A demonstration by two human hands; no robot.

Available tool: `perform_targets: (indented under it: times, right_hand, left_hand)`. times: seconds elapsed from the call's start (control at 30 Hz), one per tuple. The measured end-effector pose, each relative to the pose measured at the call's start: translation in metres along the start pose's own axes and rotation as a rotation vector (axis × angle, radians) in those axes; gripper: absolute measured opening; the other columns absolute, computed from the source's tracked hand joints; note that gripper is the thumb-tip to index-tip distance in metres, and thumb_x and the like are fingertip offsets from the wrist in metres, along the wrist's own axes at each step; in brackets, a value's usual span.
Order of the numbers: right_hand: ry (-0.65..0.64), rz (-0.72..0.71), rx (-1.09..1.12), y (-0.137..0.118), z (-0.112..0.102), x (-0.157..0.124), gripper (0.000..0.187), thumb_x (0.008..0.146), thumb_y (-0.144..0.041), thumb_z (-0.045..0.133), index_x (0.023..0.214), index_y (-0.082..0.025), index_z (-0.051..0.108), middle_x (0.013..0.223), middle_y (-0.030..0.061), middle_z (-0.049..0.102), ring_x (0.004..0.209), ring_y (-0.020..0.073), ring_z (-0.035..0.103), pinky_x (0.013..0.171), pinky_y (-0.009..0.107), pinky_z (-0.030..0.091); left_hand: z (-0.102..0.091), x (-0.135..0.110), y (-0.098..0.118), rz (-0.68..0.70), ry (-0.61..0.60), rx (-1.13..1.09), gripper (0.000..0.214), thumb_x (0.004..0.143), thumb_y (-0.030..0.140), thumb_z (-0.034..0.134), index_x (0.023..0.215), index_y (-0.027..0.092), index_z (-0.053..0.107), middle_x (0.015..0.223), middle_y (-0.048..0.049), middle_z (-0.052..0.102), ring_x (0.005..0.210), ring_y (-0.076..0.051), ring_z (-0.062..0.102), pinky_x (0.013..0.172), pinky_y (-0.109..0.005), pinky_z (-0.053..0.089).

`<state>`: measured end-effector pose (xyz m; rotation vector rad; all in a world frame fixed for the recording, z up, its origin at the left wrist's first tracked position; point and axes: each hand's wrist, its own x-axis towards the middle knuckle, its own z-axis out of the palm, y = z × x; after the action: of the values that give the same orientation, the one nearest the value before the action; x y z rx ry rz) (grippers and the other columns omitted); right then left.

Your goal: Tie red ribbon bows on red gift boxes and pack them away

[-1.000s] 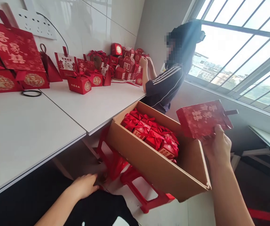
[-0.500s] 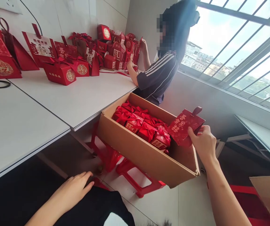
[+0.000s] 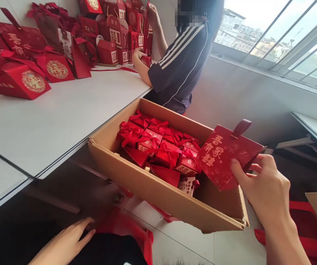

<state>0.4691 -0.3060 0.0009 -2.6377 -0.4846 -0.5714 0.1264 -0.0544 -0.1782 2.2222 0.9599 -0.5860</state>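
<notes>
Over the right end of a cardboard box (image 3: 158,187), my right hand (image 3: 269,184) pinches a red gift box (image 3: 216,154) by its lower right side. That gift box is wedge-shaped, with gold characters and a ribbon loop on top. Inside the cardboard box sit several small red boxes (image 3: 166,152) tied with bows, and red triangular boxes along the near wall. My left hand (image 3: 67,239) rests low at the left over dark cloth, its fingers stretched out, holding nothing.
A white table (image 3: 72,99) at the left carries many red gift boxes (image 3: 20,77). A person (image 3: 175,66) stands at its far end, hands on the boxes. Red stools (image 3: 136,228) stand below the cardboard box. A barred window (image 3: 274,36) is at the right.
The view has shifted closer to the cardboard box, showing more of its contents. My right hand still holds the gift box above its right end. My left hand sits lower in view.
</notes>
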Motion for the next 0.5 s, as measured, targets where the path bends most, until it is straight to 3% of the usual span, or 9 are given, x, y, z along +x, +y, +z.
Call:
perform_targets:
  times: [0.1, 0.2, 0.4, 0.5]
  right_hand:
    - [-0.059, -0.008, -0.015, 0.003, -0.003, 0.003, 0.049, 0.068, -0.067, 0.043, 0.088, -0.023, 0.052, 0.073, 0.0063, 0.066, 0.056, 0.0252, 0.063, 0.053, 0.035, 0.045]
    - [-0.096, -0.039, -0.164, 0.005, -0.007, 0.008, 0.048, 0.071, -0.066, 0.039, 0.089, -0.024, 0.053, 0.067, 0.0063, 0.065, 0.057, 0.0268, 0.063, 0.052, 0.034, 0.043]
    - [-0.319, -0.119, -0.265, 0.012, -0.012, 0.003, 0.035, 0.069, -0.06, 0.044, 0.077, -0.026, 0.038, 0.059, 0.0027, 0.061, 0.046, 0.0231, 0.056, 0.046, 0.03, 0.038]
    - [-0.27, -0.078, -0.402, 0.008, -0.012, -0.015, 0.038, 0.071, -0.06, 0.044, 0.072, -0.026, 0.028, 0.048, -0.0008, 0.049, 0.038, 0.0218, 0.049, 0.042, 0.03, 0.032]
  left_hand:
    - [-0.004, 0.009, 0.0, -0.027, -0.053, 0.029, 0.043, 0.081, 0.035, 0.039, 0.112, 0.017, 0.062, 0.116, -0.0079, 0.067, 0.109, -0.026, 0.062, 0.098, -0.036, 0.046]
    - [-0.007, 0.013, 0.003, -0.025, -0.076, 0.025, 0.042, 0.081, 0.036, 0.039, 0.11, 0.018, 0.063, 0.114, -0.0079, 0.068, 0.108, -0.027, 0.062, 0.097, -0.038, 0.046]
    - [-0.009, 0.013, 0.011, -0.016, -0.117, 0.002, 0.039, 0.082, 0.037, 0.037, 0.106, 0.021, 0.063, 0.108, -0.0058, 0.07, 0.101, -0.027, 0.065, 0.092, -0.038, 0.048]
    - [-0.007, 0.013, 0.008, -0.013, -0.104, -0.001, 0.039, 0.081, 0.037, 0.038, 0.106, 0.021, 0.063, 0.111, -0.0059, 0.069, 0.104, -0.027, 0.064, 0.094, -0.038, 0.047]
